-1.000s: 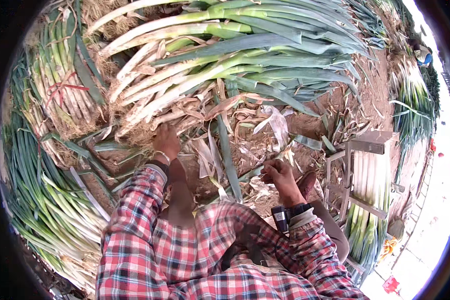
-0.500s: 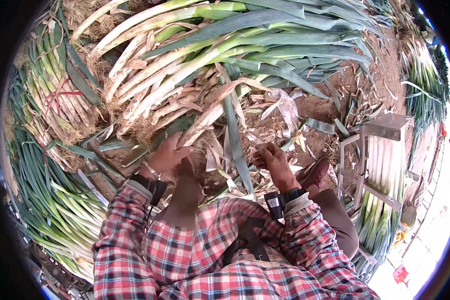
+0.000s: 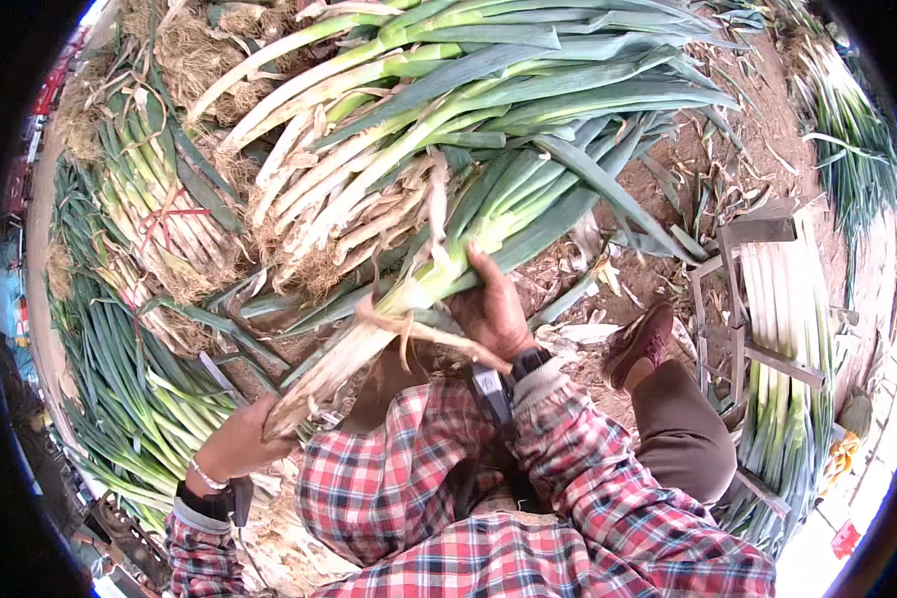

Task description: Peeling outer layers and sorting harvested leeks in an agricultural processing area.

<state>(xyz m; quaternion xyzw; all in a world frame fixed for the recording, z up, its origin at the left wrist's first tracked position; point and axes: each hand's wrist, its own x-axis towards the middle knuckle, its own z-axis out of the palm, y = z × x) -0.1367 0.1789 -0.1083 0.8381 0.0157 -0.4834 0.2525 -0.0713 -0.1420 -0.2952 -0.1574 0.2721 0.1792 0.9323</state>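
A thick leek (image 3: 424, 284) lies slantwise across my front, its dry brown outer skin partly peeled back in strips. My left hand (image 3: 237, 437) is closed round its root end, low on the left. Farther up, where the white stem turns green, my right hand (image 3: 495, 311) grips it, thumb on top. Its green leaves fan out to the upper right, over a pile of leeks (image 3: 319, 169) with dirty roots and dry skins. One loose strip of dry skin (image 3: 448, 337) hangs across toward my right wrist.
Bundled leeks with a red tie (image 3: 169, 219) lie at the left, above cleaner leeks (image 3: 135, 399). On the right a metal frame (image 3: 757, 234) holds peeled white leeks (image 3: 782, 299). Peelings litter the soil (image 3: 648, 199). My shoe (image 3: 638, 344) is right of my right hand.
A leek is now held in both hands across my front. My left hand has moved down and left; my right hand has moved left and slightly up. The view has shifted a little.
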